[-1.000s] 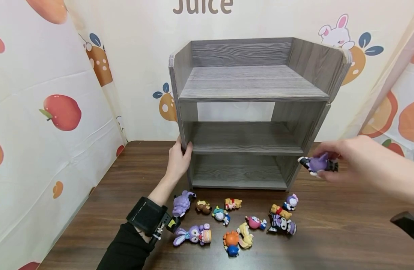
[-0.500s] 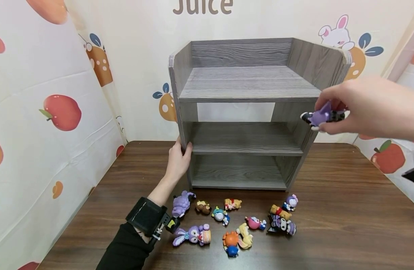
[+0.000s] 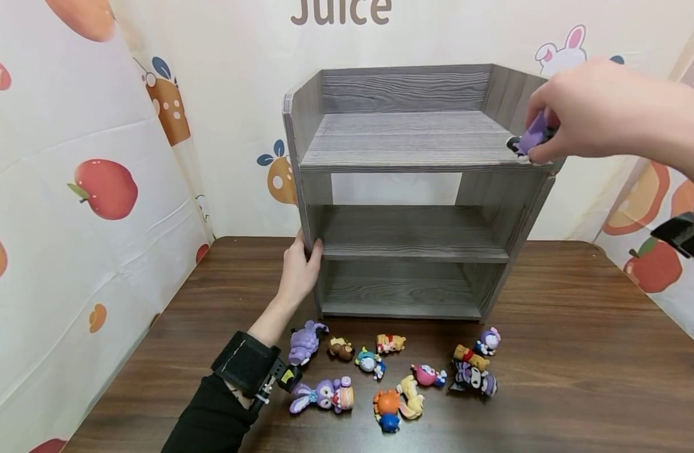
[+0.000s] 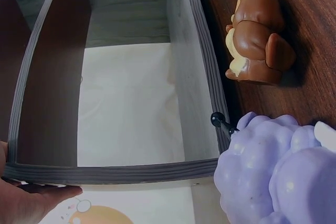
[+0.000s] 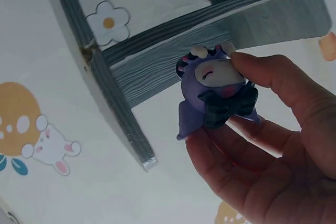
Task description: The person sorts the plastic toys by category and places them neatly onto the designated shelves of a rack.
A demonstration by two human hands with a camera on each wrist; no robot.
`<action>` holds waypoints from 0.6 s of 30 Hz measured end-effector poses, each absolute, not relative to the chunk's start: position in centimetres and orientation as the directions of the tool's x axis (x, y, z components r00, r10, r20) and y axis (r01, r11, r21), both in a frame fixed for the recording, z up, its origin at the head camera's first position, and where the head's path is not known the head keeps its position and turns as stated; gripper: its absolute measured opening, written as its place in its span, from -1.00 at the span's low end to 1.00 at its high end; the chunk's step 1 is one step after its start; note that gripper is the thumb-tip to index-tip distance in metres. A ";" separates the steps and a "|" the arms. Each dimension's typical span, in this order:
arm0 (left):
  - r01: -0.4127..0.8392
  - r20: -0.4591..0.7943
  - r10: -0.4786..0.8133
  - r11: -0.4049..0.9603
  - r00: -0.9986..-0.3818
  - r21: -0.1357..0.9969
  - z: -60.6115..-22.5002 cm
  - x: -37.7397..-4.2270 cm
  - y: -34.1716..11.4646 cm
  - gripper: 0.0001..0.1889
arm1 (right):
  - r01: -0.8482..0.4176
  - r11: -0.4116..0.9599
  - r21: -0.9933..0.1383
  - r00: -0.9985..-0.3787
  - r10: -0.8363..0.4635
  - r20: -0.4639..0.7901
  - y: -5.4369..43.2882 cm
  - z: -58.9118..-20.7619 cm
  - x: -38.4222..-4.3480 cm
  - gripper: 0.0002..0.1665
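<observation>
Figurine (image 3: 531,136) (purple) near top shelf (image 3: 409,135)

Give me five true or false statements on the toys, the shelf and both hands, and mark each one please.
1. The left hand grips the side of the gray shelf. True.
2. The right hand holds a purple toy with a dark bow. True.
3. In the head view, the left hand is higher than the right hand. False: it is lower.
4. The brown toy lies on the table in front of the shelf. True.
5. In the head view, the brown toy lies right of the pale yellow toy. False: it lies left of the pale yellow toy.
</observation>
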State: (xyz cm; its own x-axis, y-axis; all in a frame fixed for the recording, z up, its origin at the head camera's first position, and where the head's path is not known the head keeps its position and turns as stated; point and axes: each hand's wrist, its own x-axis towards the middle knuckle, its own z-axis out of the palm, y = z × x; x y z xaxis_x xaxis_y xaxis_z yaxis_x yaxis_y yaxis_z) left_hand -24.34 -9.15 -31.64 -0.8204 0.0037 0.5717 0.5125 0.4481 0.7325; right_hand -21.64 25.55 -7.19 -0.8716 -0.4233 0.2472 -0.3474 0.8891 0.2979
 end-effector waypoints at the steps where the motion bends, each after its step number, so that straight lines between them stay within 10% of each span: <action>1: 0.512 0.571 0.004 0.448 -0.821 0.733 -31.6 -24.3 -9.1 -0.69 | -0.344 0.891 0.295 -0.874 -0.419 0.246 25.3 -7.1 -21.7 -0.59; 18: 0.515 0.575 0.005 0.454 -0.818 0.727 -31.7 -24.5 -9.2 -0.70 | -0.309 0.881 0.358 -0.889 -0.401 0.219 22.7 -6.2 -23.6 -0.57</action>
State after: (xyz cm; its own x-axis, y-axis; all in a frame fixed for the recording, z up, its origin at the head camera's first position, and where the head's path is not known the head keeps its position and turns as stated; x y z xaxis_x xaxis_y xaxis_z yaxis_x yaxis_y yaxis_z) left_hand -24.47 -9.18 -31.68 -0.8180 0.0054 0.5752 0.5146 0.4539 0.7275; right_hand -23.58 22.71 -6.15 -0.8893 -0.4013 0.2190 -0.3092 0.8808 0.3585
